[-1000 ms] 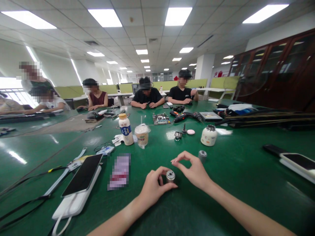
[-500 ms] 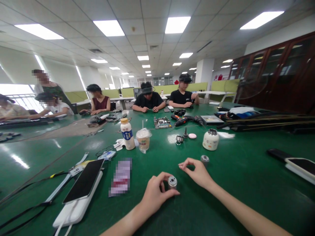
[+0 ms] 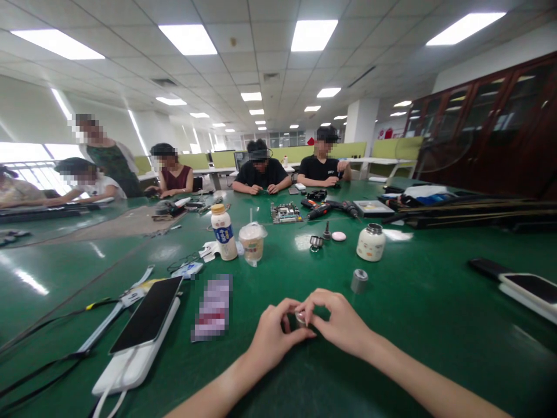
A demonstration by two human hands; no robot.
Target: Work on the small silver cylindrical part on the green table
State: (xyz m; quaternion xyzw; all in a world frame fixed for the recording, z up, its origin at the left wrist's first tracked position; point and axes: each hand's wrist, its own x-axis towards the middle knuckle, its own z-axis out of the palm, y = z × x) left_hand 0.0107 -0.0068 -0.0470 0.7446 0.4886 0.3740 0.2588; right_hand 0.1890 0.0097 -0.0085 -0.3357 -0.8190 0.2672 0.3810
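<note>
My left hand (image 3: 272,331) curls its thumb and fingers round the side of a small silver metal cylinder (image 3: 300,319) low over the green table. From the right, my right hand (image 3: 337,319) reaches onto the cylinder's top with its fingertips drawn together. Those fingers cover most of the top, so whether they pinch some small part there cannot be made out. A second silver cylinder (image 3: 359,281) stands upright just beyond my right hand. Farther back is a cream-coloured flask body (image 3: 371,242) with a metal neck, beside a pink disc (image 3: 338,236).
A phone (image 3: 148,316) rests on a white power bank, with straps alongside. A milk bottle (image 3: 224,232) and a plastic drink cup (image 3: 253,242) stand ahead. Beyond them are a circuit board (image 3: 285,213) and power drills (image 3: 319,211). Several people sit around the table.
My right hand has moved left and down onto the top of the cylinder in my left hand. The second cylinder is now uncovered. The left hand keeps its hold.
</note>
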